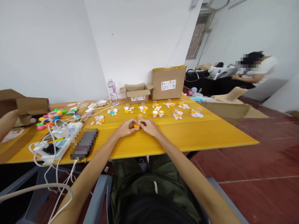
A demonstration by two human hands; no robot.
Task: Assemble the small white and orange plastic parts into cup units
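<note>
Both my hands meet over the middle of the yellow table (187, 133). My left hand (125, 128) and my right hand (149, 126) pinch a small orange and white toy part (136, 126) between their fingertips. A small clear cup (140, 117) stands just behind the hands. Beyond it, several small groups of orange and white parts (158, 112) lie in a row across the table.
Two cardboard boxes (168, 82) and a water bottle (112, 91) stand against the wall. Chargers, white cables (51, 146) and coloured balls (50, 118) crowd the left side. Another person's arm (7, 123) is at the far left. A seated person (257, 70) is at the back right.
</note>
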